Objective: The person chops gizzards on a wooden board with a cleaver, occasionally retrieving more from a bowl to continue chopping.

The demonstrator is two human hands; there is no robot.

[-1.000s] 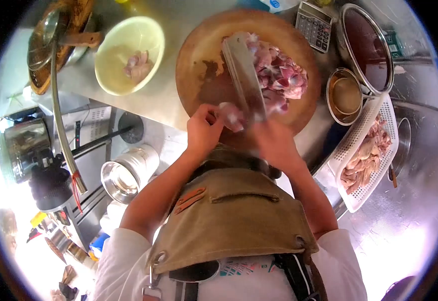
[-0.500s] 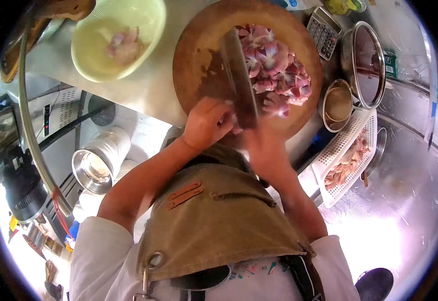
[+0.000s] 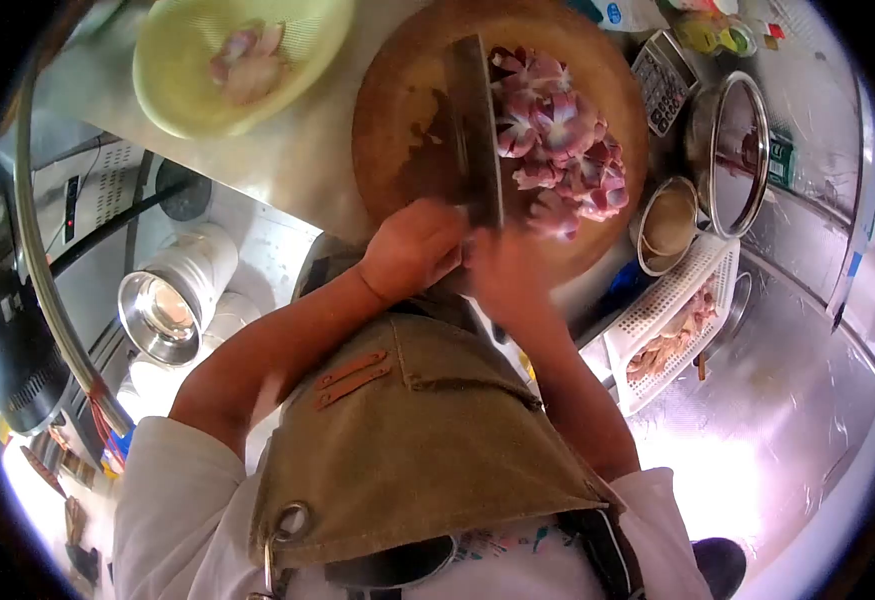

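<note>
On a round wooden board [image 3: 397,100] lies a heap of cut pink and purple meat [image 3: 557,130]. A broad cleaver [image 3: 479,130] stands just left of the heap, its blade pointing away from me. My right hand [image 3: 507,275], blurred by motion, is closed round the cleaver's near end; its handle is hidden. Beside it, at the board's near edge, my left hand [image 3: 417,248] has its fingers bent together close to the blade. Whatever those fingers hold is too hidden to make out.
A yellow-green basket [image 3: 182,100] with meat pieces is at the upper left. To the right are a calculator [image 3: 662,82], a steel pot [image 3: 702,130], a small bowl [image 3: 669,225] and a white basket [image 3: 637,345] of meat. Steel containers [image 3: 162,315] stand lower left.
The cleaver has turned more upright in view, and my right hand has moved slightly up and left. My hands are now closer together. The whole view has shifted a little.
</note>
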